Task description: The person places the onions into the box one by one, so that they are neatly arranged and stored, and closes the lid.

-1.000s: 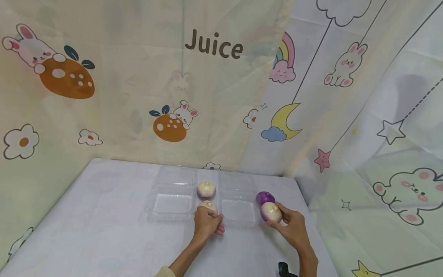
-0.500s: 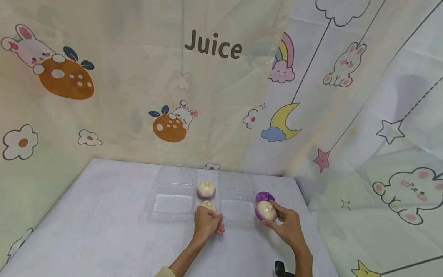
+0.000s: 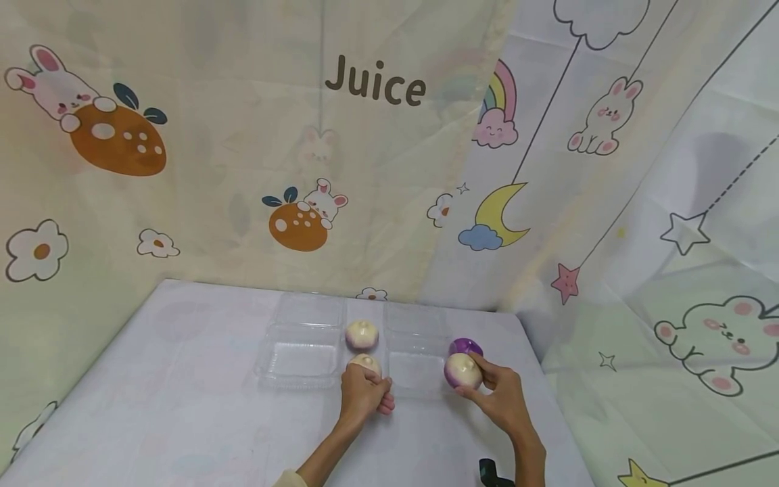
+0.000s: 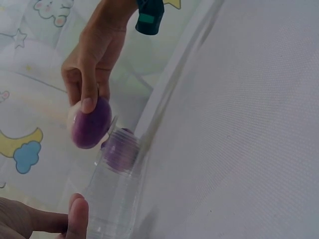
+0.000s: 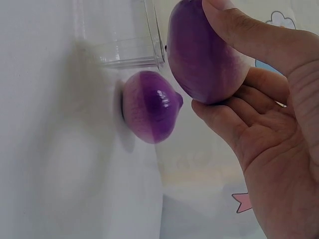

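My right hand (image 3: 502, 399) pinches a round purple-and-cream onion (image 3: 461, 372) between thumb and fingers, its cream side up in the head view. Just behind it lies a darker purple onion (image 3: 466, 346), beside the right clear container (image 3: 418, 368); in the right wrist view this onion (image 5: 151, 107) sits apart from the held one. My left hand (image 3: 365, 393) is at a cream-topped onion (image 3: 366, 362) between two containers and covers its front. Whether those fingers grip it is hidden. Another cream-topped onion (image 3: 362, 335) sits behind it.
A second clear hinged container (image 3: 304, 362) lies to the left, its lid folded back. White cloth covers the table (image 3: 182, 406). A printed curtain (image 3: 213, 169) hangs along the back. A dark object (image 3: 489, 471) is by the right wrist.
My right hand has carried the held onion slightly left, towards the right container. The left hand and the two onions between the containers stay where they were.
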`<state>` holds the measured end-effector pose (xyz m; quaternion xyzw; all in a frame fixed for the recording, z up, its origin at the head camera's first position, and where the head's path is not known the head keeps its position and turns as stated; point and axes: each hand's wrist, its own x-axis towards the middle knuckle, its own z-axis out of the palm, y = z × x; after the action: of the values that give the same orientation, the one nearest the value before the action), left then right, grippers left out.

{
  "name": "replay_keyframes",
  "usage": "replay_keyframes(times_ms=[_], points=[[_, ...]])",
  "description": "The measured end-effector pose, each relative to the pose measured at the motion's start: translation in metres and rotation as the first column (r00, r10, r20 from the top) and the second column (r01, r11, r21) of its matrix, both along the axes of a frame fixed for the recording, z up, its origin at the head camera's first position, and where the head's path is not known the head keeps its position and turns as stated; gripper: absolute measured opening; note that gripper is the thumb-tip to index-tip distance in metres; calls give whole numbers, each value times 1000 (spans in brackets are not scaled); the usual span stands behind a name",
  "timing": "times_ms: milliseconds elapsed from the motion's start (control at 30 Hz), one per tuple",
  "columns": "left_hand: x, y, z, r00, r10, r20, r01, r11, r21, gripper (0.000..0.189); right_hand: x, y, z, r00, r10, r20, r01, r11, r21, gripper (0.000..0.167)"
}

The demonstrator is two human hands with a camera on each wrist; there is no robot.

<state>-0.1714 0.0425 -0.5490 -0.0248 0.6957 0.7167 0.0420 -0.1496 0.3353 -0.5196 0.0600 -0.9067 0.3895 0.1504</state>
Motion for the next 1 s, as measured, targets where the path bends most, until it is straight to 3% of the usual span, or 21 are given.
replay_keyframes(times_ms=[500, 1000], points=[[-2, -1, -2, 1000, -10, -2, 10, 1000, -13, 11, -5, -9, -2, 1000, 22, 10, -22, 999, -29, 77], [-1, 0, -1, 1000, -4, -1, 4, 1000, -2, 10, -12, -17, -7, 995, 101, -20, -102, 990, -97, 76]])
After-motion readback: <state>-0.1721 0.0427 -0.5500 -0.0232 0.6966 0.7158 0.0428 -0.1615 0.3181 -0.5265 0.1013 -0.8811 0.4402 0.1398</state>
